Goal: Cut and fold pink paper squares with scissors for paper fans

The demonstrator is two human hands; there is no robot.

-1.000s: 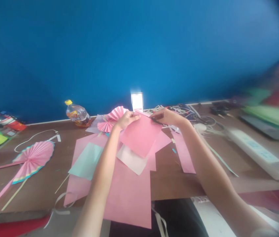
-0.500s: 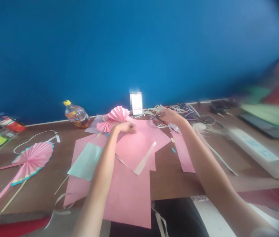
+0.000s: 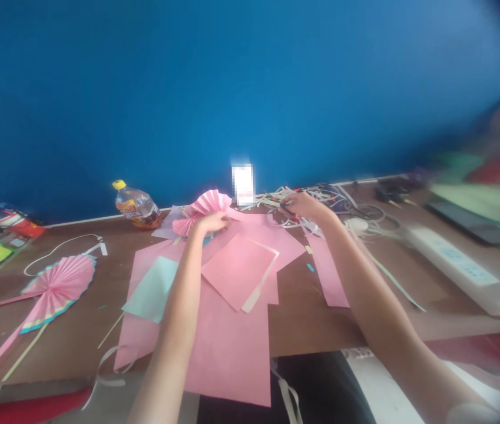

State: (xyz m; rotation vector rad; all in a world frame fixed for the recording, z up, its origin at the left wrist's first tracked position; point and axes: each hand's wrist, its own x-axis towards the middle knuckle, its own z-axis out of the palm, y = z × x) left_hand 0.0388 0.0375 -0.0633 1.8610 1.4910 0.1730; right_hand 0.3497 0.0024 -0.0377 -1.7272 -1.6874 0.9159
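My left hand (image 3: 212, 222) reaches to the far side of the table, fingers curled next to a small pleated pink paper fan (image 3: 211, 202). Whether it grips anything is unclear. My right hand (image 3: 299, 206) is closed on a thin dark tool, probably scissors (image 3: 288, 213), over a heap of paper strips. A cut pink paper sheet (image 3: 237, 269) with a pale strip along its edge lies flat on larger pink sheets (image 3: 232, 347) between my arms.
A plastic bottle (image 3: 136, 205) with a yellow cap lies by the blue wall. A big pink fan on a stick (image 3: 58, 287) lies at left. A pale green sheet (image 3: 152, 290) overlaps the pink ones. Cables (image 3: 356, 213) and a white power strip (image 3: 457, 265) sit at right.
The pink sheet that both hands held up has dropped flat onto the table. My left hand moved toward the small fan; my right hand moved back over the strips with the tool.
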